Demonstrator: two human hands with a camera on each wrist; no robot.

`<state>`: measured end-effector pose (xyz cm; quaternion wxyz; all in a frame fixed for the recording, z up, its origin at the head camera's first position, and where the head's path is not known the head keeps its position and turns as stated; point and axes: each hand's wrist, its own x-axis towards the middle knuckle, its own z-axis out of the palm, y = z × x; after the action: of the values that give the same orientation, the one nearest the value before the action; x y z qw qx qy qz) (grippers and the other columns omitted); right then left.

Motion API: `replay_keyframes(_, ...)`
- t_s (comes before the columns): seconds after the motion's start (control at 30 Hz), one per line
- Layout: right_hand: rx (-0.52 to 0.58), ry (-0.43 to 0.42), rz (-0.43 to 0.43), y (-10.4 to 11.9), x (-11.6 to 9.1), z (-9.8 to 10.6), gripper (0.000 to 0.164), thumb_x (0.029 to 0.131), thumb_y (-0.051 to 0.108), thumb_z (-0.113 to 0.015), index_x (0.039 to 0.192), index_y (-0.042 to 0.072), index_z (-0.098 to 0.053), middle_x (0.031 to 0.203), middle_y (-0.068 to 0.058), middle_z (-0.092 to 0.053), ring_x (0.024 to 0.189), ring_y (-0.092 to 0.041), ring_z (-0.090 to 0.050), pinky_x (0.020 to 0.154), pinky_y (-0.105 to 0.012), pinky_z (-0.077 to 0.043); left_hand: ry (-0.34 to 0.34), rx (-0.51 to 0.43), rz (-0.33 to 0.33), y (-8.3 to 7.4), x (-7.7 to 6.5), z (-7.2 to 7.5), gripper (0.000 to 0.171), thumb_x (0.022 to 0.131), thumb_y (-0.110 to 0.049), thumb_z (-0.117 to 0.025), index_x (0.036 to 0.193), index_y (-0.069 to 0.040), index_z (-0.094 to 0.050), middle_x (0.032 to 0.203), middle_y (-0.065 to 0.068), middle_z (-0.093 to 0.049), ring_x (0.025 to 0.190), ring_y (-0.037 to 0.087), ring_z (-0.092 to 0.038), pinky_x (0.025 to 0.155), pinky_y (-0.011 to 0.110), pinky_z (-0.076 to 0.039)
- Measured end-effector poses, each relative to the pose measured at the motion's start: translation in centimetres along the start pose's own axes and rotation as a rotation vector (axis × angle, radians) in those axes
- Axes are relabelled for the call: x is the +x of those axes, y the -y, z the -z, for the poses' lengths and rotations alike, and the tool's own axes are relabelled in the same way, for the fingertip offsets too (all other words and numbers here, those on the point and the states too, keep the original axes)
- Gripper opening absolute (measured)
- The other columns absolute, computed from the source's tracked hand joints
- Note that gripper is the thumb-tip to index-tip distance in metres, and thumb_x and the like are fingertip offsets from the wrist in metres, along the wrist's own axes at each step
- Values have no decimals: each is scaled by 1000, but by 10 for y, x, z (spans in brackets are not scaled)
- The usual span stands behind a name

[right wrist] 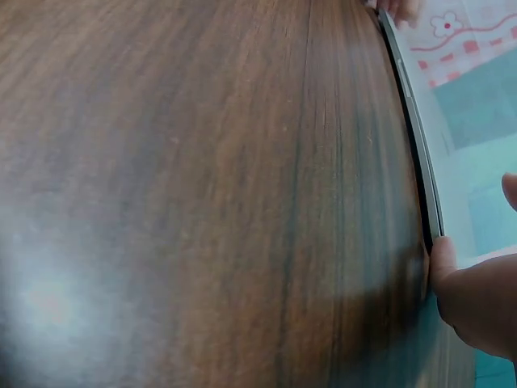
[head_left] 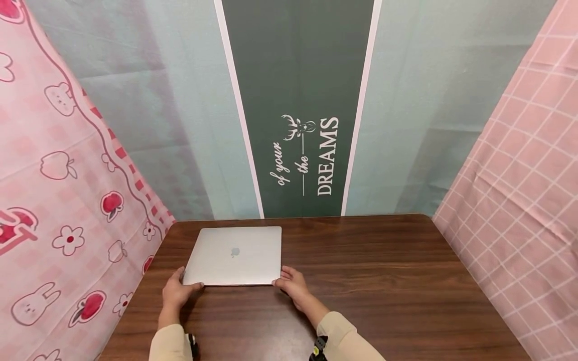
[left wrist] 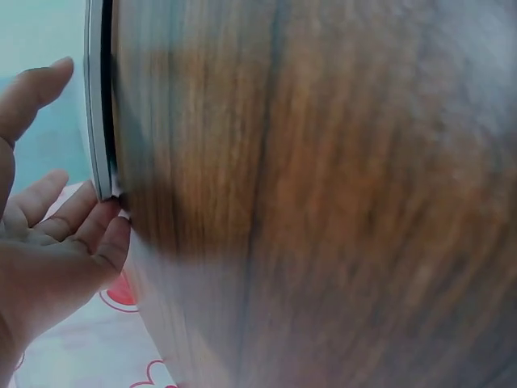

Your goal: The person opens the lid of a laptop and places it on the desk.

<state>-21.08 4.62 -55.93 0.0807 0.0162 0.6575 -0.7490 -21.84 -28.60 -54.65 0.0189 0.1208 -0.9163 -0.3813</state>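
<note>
A closed silver laptop (head_left: 253, 260) with an apple logo on its lid lies on the wooden table, towards the left. My left hand (head_left: 176, 292) is at its near left corner. In the left wrist view, the left fingers (left wrist: 113, 230) touch that corner, loosely extended, while the thumb stands apart from the edge. At the near right corner is my right hand (head_left: 295, 288), its thumb (right wrist: 443, 260) touching the laptop's edge in the right wrist view. The right fingers lie beside the laptop's right side, mostly out of the right wrist view.
The brown wooden table (head_left: 384, 281) extends to the right of the laptop. Behind it hangs a grey-green curtain (head_left: 298, 75) with lettering. Pink printed cloth (head_left: 67, 190) borders the left side, and pink checked cloth (head_left: 515, 200) the right.
</note>
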Motion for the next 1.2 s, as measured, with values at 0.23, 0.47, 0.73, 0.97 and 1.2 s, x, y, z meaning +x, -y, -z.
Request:
replay_keyframes(0.23, -25, 12, 15, 21, -20, 1, 65, 72, -3, -65, 126, -24, -34, 121, -38, -44, 114, -47, -43, 90, -37, -43, -2, 9, -21, -1, -5, 1, 81, 70, -19, -78, 132, 14, -36, 128, 36, -41, 116, 51, -38, 97, 55, -29)
replay_keyframes(0.47, -62, -3, 36, -3, -11, 8, 66, 71, 0, -68, 126, -21, -38, 115, -32, -51, 105, -37, -52, 82, -34, -47, 12, -7, -10, -3, -9, 2, 79, 70, -22, -79, 129, 13, -40, 124, 36, -45, 114, 48, -42, 96, 54, -32)
replay_keyframes(0.73, -134, -39, 25, -2, -20, 19, 65, 72, 1, -70, 124, -22, -40, 110, -30, -54, 103, -35, -52, 81, -34, -47, 41, 2, 12, -2, -11, -1, 80, 68, -27, -82, 127, 11, -44, 111, 34, -54, 102, 44, -51, 88, 54, -38)
replay_keyframes(0.97, -208, -58, 57, -5, -21, 25, 59, 69, -2, -68, 118, -25, -44, 102, -28, -57, 95, -31, -58, 74, -30, -50, 45, -21, 2, -5, -15, -7, 81, 68, -29, -81, 127, 13, -44, 106, 31, -59, 100, 42, -54, 86, 52, -40)
replay_keyframes(1.2, -457, -115, 108, -2, -22, 25, 59, 64, -1, -71, 112, -25, -49, 100, -29, -58, 96, -37, -55, 82, -44, -46, 39, -39, 16, -12, -19, -15, 81, 67, -29, -82, 126, 13, -45, 106, 32, -57, 96, 40, -55, 83, 51, -42)
